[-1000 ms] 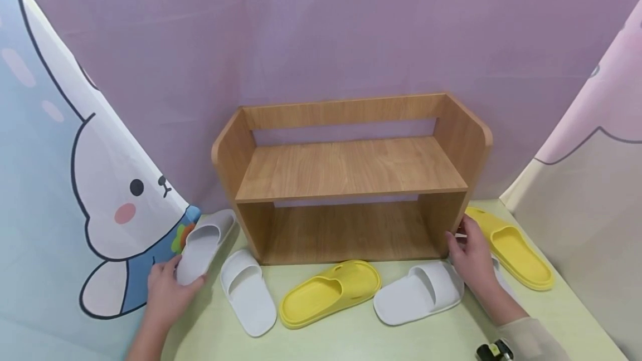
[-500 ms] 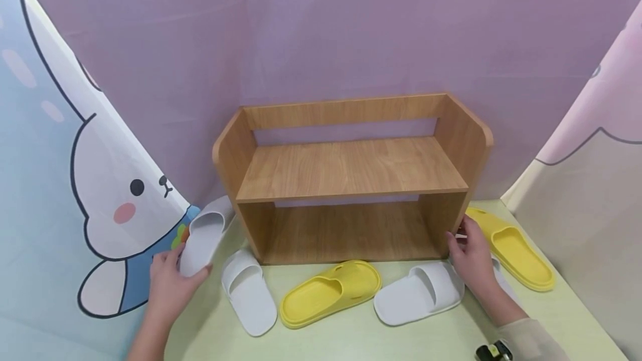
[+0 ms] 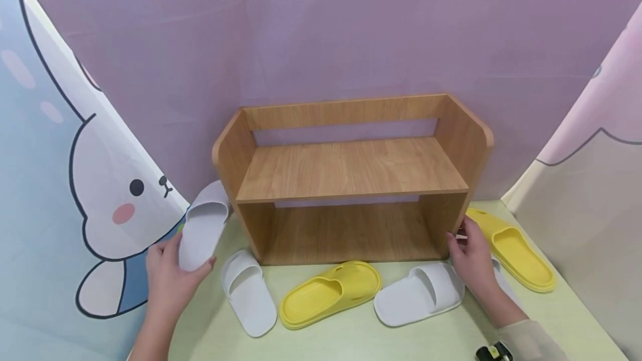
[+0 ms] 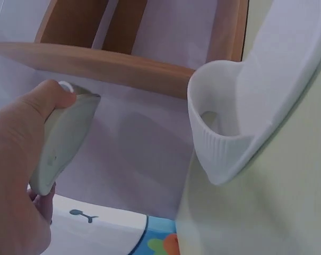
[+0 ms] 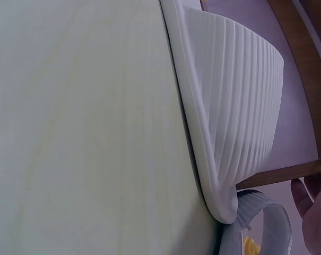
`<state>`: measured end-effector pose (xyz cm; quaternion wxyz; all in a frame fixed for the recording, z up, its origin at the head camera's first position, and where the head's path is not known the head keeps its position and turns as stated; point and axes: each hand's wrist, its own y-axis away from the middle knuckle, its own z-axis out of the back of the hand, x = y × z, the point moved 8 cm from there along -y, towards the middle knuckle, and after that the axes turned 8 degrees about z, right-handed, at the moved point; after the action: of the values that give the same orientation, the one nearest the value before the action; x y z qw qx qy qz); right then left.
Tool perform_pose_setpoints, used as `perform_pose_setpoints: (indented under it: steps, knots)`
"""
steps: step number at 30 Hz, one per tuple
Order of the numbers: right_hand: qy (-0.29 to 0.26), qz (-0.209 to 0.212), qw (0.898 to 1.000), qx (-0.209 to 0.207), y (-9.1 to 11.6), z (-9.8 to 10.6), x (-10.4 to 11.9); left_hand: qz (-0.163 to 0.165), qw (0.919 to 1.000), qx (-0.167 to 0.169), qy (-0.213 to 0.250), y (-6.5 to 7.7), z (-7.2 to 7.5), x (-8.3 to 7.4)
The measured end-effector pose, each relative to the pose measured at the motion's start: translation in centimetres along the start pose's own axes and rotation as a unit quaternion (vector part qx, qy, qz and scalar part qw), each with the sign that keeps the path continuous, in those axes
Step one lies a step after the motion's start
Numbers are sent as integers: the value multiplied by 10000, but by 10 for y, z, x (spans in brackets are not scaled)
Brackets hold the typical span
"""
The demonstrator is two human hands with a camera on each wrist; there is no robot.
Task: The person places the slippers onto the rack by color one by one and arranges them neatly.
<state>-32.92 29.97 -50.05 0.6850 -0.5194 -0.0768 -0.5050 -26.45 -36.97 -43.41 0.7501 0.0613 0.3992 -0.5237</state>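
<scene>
My left hand (image 3: 170, 283) grips a white slipper (image 3: 203, 233) by its heel end, thumb on one side and fingers on the other. The slipper is raised and tilted, toe strap pointing away, beside the left panel of a two-tier wooden shelf (image 3: 351, 166). In the left wrist view, its pale sole (image 4: 70, 141) faces the camera. My right hand (image 3: 473, 258) holds the lower front edge of the shelf's right panel, thumb at the edge and fingers along the outer side. Beneath that wrist lies another white slipper (image 3: 504, 280), largely hidden.
In front of the shelf lie a white slipper (image 3: 249, 294), a yellow slipper (image 3: 328, 294) and a white slipper (image 3: 418, 294). Another yellow slipper (image 3: 519, 252) lies right of the shelf. A purple cloth (image 3: 351, 32) hangs behind, with a rabbit-print cloth (image 3: 107, 183) at left.
My left hand has lifted the white slipper up from the tabletop beside the shelf and tilted it. The right hand and the other slippers have stayed in place.
</scene>
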Motion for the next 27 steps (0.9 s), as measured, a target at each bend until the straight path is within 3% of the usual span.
perform_pose_setpoints:
  steps: [16, 20, 27]
  knots:
    - [170, -34, 9998, 72, 0, -1, -6, 83, 9977, -679, 38, 9, 28, -39]
    - [139, -70, 9998, 104, -1, -1, -6, -191, 9938, -1083, 150, 10, 39, -51]
    - [156, -169, 9995, 200, -1, -3, -8, -808, 9797, -1790, 408, 11, 59, -72]
